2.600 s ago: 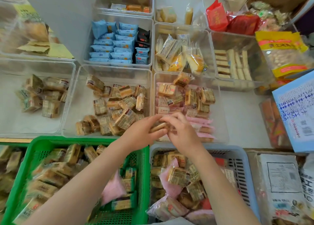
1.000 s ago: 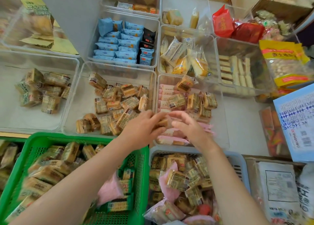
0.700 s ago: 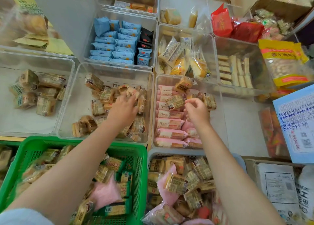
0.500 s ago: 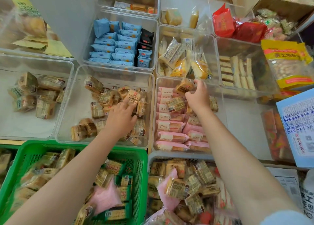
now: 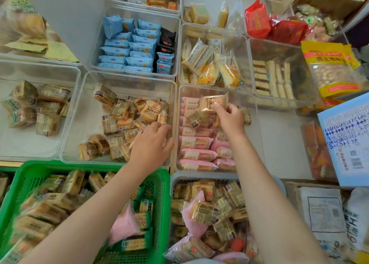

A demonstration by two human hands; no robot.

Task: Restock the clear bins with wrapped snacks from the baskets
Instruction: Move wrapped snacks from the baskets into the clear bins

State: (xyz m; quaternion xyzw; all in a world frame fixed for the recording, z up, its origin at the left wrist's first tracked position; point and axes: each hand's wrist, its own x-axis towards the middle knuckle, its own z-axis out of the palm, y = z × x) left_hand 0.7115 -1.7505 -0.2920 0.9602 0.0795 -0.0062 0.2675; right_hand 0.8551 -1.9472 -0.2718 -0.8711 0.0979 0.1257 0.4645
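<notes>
Clear-wrapped tan biscuit snack [image 5: 213, 103] pinched in right hand [image 5: 229, 118] over far edge of clear plastic bin [image 5: 257, 124]; looks light, crinkly, slippery, crushable; hold by sides. Left hand [image 5: 150, 144] fingers relaxed, resting among packs in neighbouring clear bin [image 5: 79, 112].

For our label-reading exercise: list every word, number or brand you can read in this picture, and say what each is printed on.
Nothing can be read with certainty.
On the yellow bag: Chinese characters on a red band, blurred.
On the blue box: rows of blue characters, digits and a barcode, too small.
On the snack in the right hand: printed characters, blurred.
On the white sack: a framed label, too small.
</notes>
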